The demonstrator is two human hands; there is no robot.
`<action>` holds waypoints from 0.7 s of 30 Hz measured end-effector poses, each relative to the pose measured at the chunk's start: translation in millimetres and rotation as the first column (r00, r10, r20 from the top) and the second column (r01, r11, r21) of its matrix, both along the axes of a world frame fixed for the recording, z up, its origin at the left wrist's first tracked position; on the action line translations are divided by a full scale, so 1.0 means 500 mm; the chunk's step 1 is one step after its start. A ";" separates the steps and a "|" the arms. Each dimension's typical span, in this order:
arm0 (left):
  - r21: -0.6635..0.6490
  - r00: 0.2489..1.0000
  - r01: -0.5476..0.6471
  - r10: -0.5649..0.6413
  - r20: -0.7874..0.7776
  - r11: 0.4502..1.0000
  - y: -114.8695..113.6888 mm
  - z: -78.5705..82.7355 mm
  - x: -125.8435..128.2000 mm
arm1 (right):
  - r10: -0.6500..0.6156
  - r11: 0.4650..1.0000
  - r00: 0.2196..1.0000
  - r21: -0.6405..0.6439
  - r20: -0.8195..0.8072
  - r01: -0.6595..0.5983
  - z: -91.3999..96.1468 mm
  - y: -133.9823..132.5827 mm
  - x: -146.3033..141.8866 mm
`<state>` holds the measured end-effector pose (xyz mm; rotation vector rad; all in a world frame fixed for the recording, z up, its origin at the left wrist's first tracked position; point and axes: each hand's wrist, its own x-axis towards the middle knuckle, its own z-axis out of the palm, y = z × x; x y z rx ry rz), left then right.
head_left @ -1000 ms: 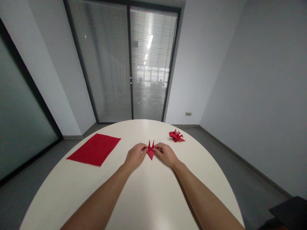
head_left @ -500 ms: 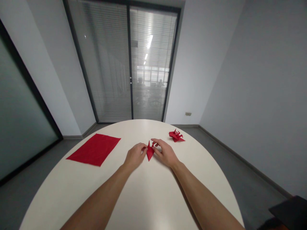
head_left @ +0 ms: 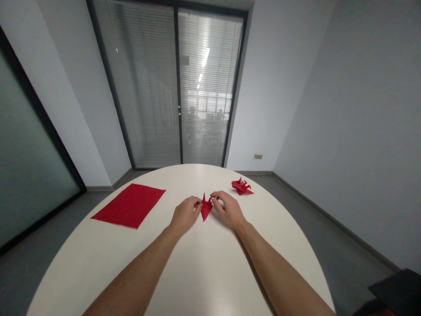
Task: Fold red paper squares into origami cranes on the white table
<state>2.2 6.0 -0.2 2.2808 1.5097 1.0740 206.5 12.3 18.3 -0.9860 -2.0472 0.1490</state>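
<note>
A small folded red paper crane (head_left: 206, 210) is between my hands, just above or on the white table; one thin point sticks up from it and a broad point faces me. My left hand (head_left: 186, 214) pinches its left side between thumb and fingers. On the other side, my right hand (head_left: 229, 210) has thumb and forefinger closed on a narrow tip at the crane's upper right. The fingertips partly cover both sides of the paper.
A flat red paper sheet (head_left: 130, 205) lies at the left of the round white table (head_left: 194, 272). Several folded red paper pieces (head_left: 242, 187) are clustered at the back right. A dark object (head_left: 399, 289) shows at the lower right corner.
My right thumb and forefinger have drawn together on the crane's right tip and shifted slightly to the right. My left hand keeps its place.
</note>
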 end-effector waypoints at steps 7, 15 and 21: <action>0.000 1.000 0.000 0.000 0.010 1.000 0.000 0.000 0.000 | 0.005 0.999 1.000 0.042 -0.001 -0.005 0.000 0.001 0.000; -0.002 1.000 0.010 -0.010 0.018 1.000 0.001 0.000 0.000 | -0.025 0.999 0.999 0.045 -0.027 0.026 -0.007 0.007 0.002; -0.009 1.000 0.014 -0.014 0.023 1.000 0.001 0.001 0.000 | -0.036 0.999 0.999 0.020 -0.034 0.037 -0.008 0.009 0.001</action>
